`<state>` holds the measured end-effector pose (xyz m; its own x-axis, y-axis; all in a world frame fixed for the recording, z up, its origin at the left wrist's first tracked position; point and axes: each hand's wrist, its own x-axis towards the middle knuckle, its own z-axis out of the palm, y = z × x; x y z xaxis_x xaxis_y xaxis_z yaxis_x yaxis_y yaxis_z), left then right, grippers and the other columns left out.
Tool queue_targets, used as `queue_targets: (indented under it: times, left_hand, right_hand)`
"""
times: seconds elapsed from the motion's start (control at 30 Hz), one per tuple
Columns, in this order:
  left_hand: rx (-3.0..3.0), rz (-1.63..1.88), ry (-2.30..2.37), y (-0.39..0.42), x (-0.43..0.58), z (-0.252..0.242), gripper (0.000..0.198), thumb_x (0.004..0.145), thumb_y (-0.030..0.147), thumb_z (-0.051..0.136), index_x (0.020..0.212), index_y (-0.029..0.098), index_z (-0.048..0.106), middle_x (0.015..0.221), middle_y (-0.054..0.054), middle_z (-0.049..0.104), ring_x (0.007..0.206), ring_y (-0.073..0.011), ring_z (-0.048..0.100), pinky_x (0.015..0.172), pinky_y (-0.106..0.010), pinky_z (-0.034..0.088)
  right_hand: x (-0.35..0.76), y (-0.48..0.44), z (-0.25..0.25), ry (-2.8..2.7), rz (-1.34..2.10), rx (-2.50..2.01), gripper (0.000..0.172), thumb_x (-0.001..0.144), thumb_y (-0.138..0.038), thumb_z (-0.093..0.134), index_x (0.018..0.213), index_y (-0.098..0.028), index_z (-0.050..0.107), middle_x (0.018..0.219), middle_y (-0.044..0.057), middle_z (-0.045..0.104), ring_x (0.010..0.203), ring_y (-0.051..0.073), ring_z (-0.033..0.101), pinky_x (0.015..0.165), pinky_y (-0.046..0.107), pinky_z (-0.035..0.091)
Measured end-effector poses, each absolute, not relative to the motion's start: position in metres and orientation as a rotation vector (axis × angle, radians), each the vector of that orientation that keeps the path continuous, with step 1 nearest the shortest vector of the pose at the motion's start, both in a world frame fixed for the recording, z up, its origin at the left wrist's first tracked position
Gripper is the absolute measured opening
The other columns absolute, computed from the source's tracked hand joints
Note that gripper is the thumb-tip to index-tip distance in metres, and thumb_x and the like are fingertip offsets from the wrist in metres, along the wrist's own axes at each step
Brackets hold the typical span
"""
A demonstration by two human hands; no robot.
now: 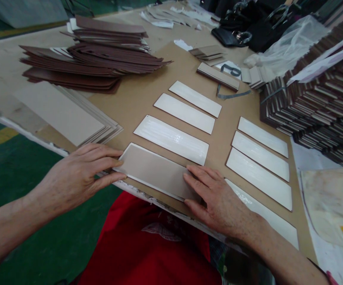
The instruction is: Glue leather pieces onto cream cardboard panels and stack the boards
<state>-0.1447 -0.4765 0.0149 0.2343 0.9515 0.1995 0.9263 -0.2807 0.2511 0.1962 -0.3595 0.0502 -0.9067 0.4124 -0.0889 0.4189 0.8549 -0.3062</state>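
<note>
A tan cardboard strip (155,170) lies at the near edge of the brown board (147,85), on top of a white glue-coated strip. My left hand (79,174) rests at its left end, fingers stretched out and touching the end. At the strip's right end my right hand (218,202) lies flat, fingers pressing on it. Several white glossy strips lie beyond: one (171,139) just behind the tan strip, more in a right-hand column (260,156).
A stack of tan cards (61,113) lies at the left. Dark brown sheets (94,59) are heaped at the far left. Tall bundles of brown-edged pieces (316,99) stand at the right. A glue-stained tray (331,202) sits near right. Black bags (248,23) lie at the back.
</note>
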Motion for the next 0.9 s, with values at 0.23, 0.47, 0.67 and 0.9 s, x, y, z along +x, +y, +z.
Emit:
queue_targets:
  times: [0.23,0.47,0.67,0.9]
  left_hand:
    - [2.432,0.523,1.808,-0.476,-0.146,0.013,0.034,0.101,0.051,0.051,0.102,0.022,0.069,0.115,-0.007,0.065,0.11,-0.024,0.057,0.099,-0.042,0.043]
    - [2.433,0.489,1.815,-0.476,-0.147,0.011,0.037,0.1,0.053,0.051,0.1,0.021,0.07,0.115,-0.008,0.065,0.11,-0.0255,0.056,0.098,-0.044,0.043]
    - [2.419,0.457,1.82,-0.477,-0.145,0.015,0.038,0.101,0.052,0.05,0.101,0.02,0.069,0.115,-0.008,0.065,0.111,-0.0256,0.055,0.099,-0.045,0.043]
    - [2.4,0.391,1.847,-0.478,-0.145,0.014,0.035,0.101,0.05,0.051,0.104,0.019,0.069,0.12,-0.009,0.063,0.115,-0.0259,0.054,0.103,-0.047,0.042]
  right_hand:
    - [0.196,-0.361,0.047,2.997,-0.472,0.663,0.05,0.095,-0.034,0.057,0.139,-0.009,0.056,0.151,0.02,0.048,0.138,0.034,0.045,0.114,0.055,0.038]
    - [0.197,-0.367,0.046,2.983,-0.422,0.683,0.052,0.097,-0.035,0.054,0.142,-0.009,0.054,0.154,0.019,0.045,0.14,0.034,0.041,0.115,0.054,0.036]
    - [0.196,-0.373,0.045,2.966,-0.328,0.717,0.053,0.099,-0.037,0.051,0.144,-0.01,0.053,0.157,0.019,0.042,0.14,0.036,0.041,0.111,0.056,0.037]
    - [0.196,-0.377,0.041,2.985,-0.237,0.713,0.053,0.1,-0.039,0.05,0.144,-0.011,0.052,0.157,0.017,0.043,0.136,0.036,0.043,0.108,0.055,0.039]
